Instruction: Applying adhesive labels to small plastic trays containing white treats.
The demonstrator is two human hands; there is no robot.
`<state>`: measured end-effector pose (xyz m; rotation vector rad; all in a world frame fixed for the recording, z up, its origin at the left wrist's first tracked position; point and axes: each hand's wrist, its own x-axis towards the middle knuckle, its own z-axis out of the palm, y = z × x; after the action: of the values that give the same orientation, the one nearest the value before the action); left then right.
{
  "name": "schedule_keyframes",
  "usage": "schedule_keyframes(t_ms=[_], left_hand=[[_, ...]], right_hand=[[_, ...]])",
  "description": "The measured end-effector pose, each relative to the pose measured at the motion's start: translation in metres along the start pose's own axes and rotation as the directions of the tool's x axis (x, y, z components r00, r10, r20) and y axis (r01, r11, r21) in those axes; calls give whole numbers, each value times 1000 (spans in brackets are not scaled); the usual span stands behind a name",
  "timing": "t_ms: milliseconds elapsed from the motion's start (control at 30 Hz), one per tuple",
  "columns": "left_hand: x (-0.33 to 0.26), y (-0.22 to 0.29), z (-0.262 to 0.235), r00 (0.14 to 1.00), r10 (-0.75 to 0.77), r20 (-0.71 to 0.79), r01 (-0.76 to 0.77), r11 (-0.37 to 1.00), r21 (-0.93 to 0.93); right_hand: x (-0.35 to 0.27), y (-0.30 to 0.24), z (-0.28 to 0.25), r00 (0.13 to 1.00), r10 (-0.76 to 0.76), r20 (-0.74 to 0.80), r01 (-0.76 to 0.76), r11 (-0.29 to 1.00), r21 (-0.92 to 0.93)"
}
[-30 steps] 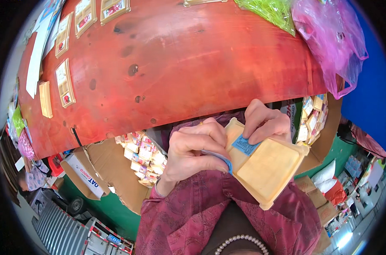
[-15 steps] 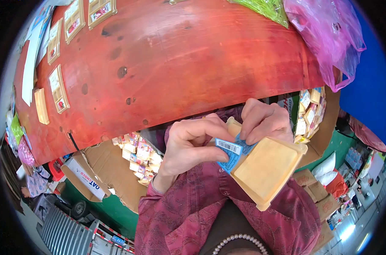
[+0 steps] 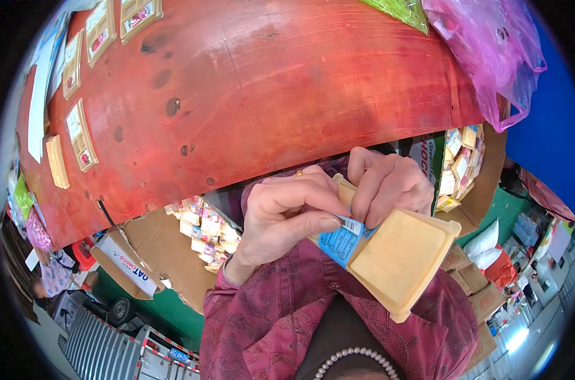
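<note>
In front of my chest is a cream plastic tray (image 3: 398, 259), tilted, its shallow square face towards me. A blue printed label (image 3: 339, 243) with a barcode lies across its middle. My left hand (image 3: 287, 218) pinches the label's edge between thumb and forefinger. My right hand (image 3: 389, 187) is closed over the far part of the tray, bent fingers against it beside the label. Its thumb is hidden. The tray's far end shows only in part between the two hands.
A red table (image 3: 268, 95) spans ahead, with several compartment trays (image 3: 80, 136) at its left. A pink plastic bag (image 3: 490, 57) hangs at the right corner. Cardboard boxes of small packs flank me, left (image 3: 167, 247) and right (image 3: 484, 196).
The label's left flap has been pressed flatter against the tray, and its barcode is now partly covered by my left fingers. My right fingers have shifted slightly; the tray has moved a little right.
</note>
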<state>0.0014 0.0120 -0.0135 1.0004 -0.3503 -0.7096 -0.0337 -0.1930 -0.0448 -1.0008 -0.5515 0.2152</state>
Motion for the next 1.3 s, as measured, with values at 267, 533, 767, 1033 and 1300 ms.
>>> schedule_keyframes(t_ms=[267,533,767,1033,1300], left_hand=[[4,-2,1,999,0,-47,1,1000,26],[5,0,4,991,-130,37,127,990,69],[3,-2,16,932,-350,-89,332,928,-170],[0,-9,30,898,-429,-96,358,841,-406],[6,-13,17,1000,21,8,-23,952,306]], right_hand=[[1,1,10,992,54,-118,-40,992,116],[-7,-7,9,964,202,-174,-169,967,189],[-9,-12,14,940,214,-265,-203,977,69],[-15,2,0,968,72,-239,-80,996,-25],[-9,15,13,938,35,-346,30,983,182]])
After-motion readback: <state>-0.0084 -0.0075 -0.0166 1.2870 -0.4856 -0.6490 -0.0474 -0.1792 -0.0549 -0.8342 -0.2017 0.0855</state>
